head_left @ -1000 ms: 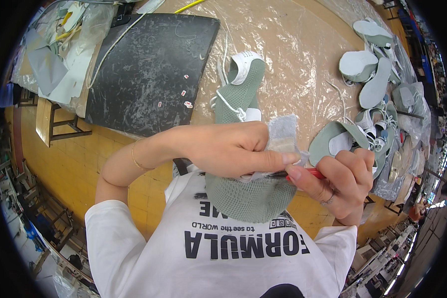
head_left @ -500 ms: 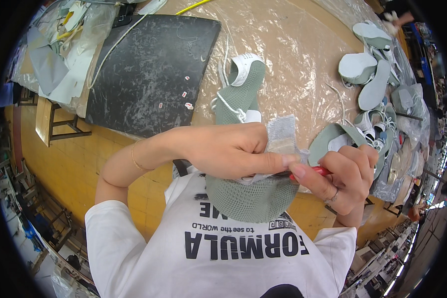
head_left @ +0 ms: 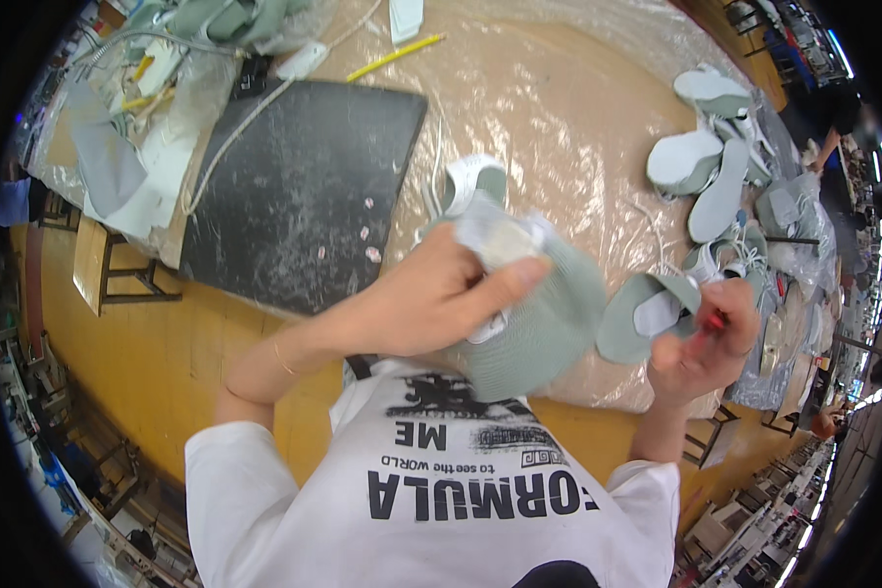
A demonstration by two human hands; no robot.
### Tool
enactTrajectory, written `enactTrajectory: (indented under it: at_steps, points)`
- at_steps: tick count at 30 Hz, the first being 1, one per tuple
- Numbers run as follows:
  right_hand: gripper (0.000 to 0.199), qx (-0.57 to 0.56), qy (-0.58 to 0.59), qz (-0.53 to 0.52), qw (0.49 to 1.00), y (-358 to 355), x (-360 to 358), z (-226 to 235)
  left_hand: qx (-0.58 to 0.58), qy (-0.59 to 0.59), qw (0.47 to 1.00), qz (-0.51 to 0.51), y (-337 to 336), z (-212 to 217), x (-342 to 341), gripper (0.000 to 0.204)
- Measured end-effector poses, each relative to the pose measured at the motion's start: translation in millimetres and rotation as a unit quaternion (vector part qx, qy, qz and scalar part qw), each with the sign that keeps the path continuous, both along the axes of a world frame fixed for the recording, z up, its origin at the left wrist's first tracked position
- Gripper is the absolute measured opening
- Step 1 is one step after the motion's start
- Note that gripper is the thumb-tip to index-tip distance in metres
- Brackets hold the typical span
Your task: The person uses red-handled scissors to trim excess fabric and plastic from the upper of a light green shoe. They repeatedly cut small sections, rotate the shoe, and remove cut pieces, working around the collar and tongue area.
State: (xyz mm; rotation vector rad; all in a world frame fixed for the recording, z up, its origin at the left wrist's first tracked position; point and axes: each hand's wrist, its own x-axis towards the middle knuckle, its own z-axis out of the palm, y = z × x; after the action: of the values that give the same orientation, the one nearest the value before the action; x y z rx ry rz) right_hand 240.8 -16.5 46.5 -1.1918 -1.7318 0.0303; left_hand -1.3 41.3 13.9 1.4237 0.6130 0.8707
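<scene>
Here the left hand (head_left: pixel 431 299) is closed around a sage-green knit shoe upper (head_left: pixel 534 323), thumb pressed along a crumpled wad of white paper stuffing (head_left: pixel 500 235) at its collar; the piece is lifted off the desk (head_left: pixel 519 108), just in front of the person's chest. The right hand (head_left: pixel 701 343) is curled shut on a small red-handled tool (head_left: pixel 715 318) — its working end is hidden behind the fingers, so I cannot tell what kind it is. Just beside that hand lies another green upper with a white patch (head_left: pixel 652 314), on the plastic sheet that covers the desk.

The risks, as I judge them: the hold on the lifted upper is by soft knit and loose paper, so the paper could slip out or the fabric could twist and fold under the thumb. The tool hand is near the left fingers; if its tip is sharp or wet, a hasty move could nick a finger or mark the pale mesh. The plastic sheet is slick and wrinkled, and the heap of finished uppers (head_left: pixel 715 167) to the right sits close to the desk's edge — a sleeve brushing it could push pieces off. The black cutting mat (head_left: pixel 294 186) lies well apart, to the left.
</scene>
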Motion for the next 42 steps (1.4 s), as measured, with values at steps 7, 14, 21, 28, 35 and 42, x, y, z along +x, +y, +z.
enactTrajectory:
  at_steps: [7,14,21,28,35,42]
  points:
    - [0.055,-0.279,0.374,0.077,0.881,-14.5,-65.9,-49.7,-0.109,-0.015,0.989,0.100,-20.3,-2.8,-1.1,0.023]
    - [0.015,-0.328,0.312,0.119,0.884,-1.1,-80.8,-42.0,-0.021,0.030,0.985,0.167,-39.3,-27.7,8.1,0.025]
    - [0.016,-0.333,0.464,0.113,0.813,0.7,-85.9,-32.2,-0.240,0.061,0.967,0.051,-36.0,-13.5,0.7,0.027]
    - [0.022,-0.309,0.632,-0.032,0.710,-9.0,-80.0,-13.9,-0.212,0.050,0.976,0.025,-49.2,-2.2,14.6,0.037]
    - [0.020,-0.340,0.666,0.033,0.663,-0.9,-60.3,-9.4,-0.184,0.013,0.982,0.030,-55.3,-2.3,10.5,0.051]
    - [0.025,-0.344,0.691,0.029,0.635,16.3,-80.6,-20.8,-0.111,0.035,0.988,0.106,-34.3,-26.0,10.0,0.054]
